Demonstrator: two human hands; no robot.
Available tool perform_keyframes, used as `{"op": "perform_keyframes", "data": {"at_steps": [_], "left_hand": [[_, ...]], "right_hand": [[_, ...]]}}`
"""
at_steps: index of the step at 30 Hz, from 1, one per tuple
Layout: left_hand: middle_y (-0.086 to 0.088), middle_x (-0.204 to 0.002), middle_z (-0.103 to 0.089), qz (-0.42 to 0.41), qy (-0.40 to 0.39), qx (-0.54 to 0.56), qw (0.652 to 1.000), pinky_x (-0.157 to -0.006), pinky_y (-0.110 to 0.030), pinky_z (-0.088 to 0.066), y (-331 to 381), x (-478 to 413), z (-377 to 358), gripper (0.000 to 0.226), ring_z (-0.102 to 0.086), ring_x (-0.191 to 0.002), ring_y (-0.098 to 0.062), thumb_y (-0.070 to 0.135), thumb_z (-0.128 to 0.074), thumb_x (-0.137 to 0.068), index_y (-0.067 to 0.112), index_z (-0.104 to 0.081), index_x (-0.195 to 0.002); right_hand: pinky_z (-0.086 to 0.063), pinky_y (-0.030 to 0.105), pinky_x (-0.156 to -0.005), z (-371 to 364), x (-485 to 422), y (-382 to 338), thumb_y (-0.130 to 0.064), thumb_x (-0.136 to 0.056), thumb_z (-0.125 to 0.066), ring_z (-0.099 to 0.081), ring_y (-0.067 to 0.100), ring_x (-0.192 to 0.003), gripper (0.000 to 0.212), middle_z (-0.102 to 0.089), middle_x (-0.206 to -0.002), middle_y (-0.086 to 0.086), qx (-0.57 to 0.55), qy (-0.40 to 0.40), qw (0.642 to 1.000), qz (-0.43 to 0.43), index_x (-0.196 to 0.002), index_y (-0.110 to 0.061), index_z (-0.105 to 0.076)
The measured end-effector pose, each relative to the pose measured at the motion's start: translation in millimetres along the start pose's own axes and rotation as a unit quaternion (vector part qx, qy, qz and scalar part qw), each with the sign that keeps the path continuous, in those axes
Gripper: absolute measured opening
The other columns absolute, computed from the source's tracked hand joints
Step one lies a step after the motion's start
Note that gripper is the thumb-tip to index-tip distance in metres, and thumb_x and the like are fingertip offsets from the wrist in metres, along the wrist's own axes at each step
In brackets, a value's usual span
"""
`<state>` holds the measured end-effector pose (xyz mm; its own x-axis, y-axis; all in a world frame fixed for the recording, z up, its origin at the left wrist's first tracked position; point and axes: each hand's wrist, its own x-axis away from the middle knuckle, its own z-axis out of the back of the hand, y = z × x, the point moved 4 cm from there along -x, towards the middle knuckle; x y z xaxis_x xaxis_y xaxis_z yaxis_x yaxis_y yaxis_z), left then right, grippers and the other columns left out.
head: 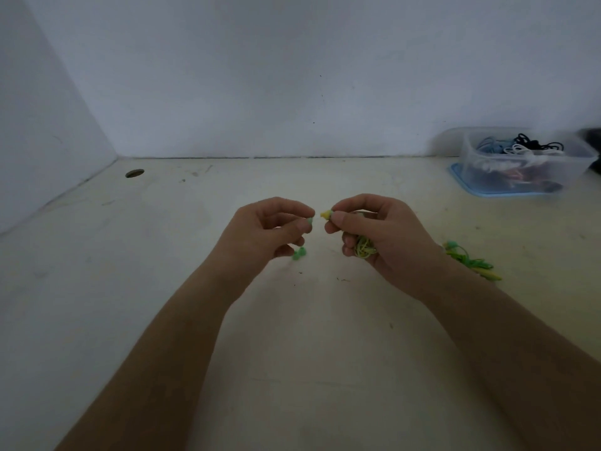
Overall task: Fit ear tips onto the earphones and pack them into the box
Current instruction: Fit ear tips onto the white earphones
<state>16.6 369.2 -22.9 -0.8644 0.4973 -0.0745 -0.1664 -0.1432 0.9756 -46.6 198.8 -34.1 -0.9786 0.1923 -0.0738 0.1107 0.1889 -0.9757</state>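
Forearms, 2 of them, reach in from the bottom edge of the head view over a cream table [292, 369], and the hands meet near its middle, raised a little above the surface.

The left hand [266, 229] pinches a small green ear tip [310, 220] between thumb and forefinger, the other fingers curled under. The right hand [374, 229] pinches a yellow earphone [325, 215] between thumb and forefinger, its nozzle pointing at the ear tip; the 2 parts are just apart, not yet joined. The remaining right fingers curl round a coiled yellow-green cable [364, 247] bunched in the palm.

On the table just under the left hand lie spare green ear tips [299, 253]; their count is too blurred to tell. Beside the right wrist lies a second earphone set [468, 258], green and yellow, loosely tangled.

Far right, against the wall [292, 76], a clear plastic box [520, 164] stands on a blue lid [481, 189] and holds tangled black, white and blue cables. A round hole [134, 173] shows in the table's far left corner.
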Motion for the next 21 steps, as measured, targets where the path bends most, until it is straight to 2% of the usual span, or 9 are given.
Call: {"op": "perform_keyframes", "data": {"at_steps": [3,6,14,21], "left_hand": [[-0.008,-0.089,-0.074,0.022,-0.019,0.107,0.994,-0.068,-0.021,-0.055,-1.9,0.2,-2.9,0.015,-0.068,-0.076,-0.014,0.009,-0.066,-0.087,0.012,-0.073,-0.099],[-0.009,-0.087,-0.075,0.026,-0.025,0.166,0.985,-0.068,-0.02,-0.057,-2.3,-0.8,-4.3,0.02,-0.07,-0.075,-0.014,0.011,-0.066,-0.079,0.009,-0.071,-0.099],[-0.009,-0.086,-0.075,0.023,-0.033,0.172,0.984,-0.068,-0.021,-0.057,-3.1,-0.9,-5.2,0.023,-0.071,-0.075,-0.016,0.01,-0.069,-0.074,0.008,-0.07,-0.097],[-0.011,-0.088,-0.075,0.018,-0.034,0.177,0.984,-0.072,-0.023,-0.059,-3.5,-1.3,-6.3,0.022,-0.072,-0.077,-0.018,0.009,-0.069,-0.073,0.008,-0.072,-0.095]], "right_hand": [[-0.051,0.028,-0.056,-0.8,0.3,-1.0,0.0,-0.087,-0.068,-0.055,0.015,-0.054,0.005,-0.071,-0.079,0.015,0.011,-0.013,1.0,0.017,-0.089,-0.004,-0.071],[-0.05,0.029,-0.056,-0.9,0.3,-1.5,-0.002,-0.085,-0.07,-0.054,0.016,-0.055,0.005,-0.07,-0.077,0.013,0.02,-0.017,0.999,0.031,-0.088,-0.005,-0.073],[-0.051,0.029,-0.055,-0.8,0.2,-1.0,-0.002,-0.086,-0.07,-0.054,0.018,-0.056,0.007,-0.071,-0.078,0.016,0.032,-0.022,0.998,0.044,-0.092,-0.002,-0.073],[-0.05,0.033,-0.057,1.8,-1.3,0.3,-0.004,-0.087,-0.071,-0.055,0.02,-0.057,0.006,-0.072,-0.079,0.016,0.059,-0.011,0.997,0.055,-0.091,-0.005,-0.074]]}}
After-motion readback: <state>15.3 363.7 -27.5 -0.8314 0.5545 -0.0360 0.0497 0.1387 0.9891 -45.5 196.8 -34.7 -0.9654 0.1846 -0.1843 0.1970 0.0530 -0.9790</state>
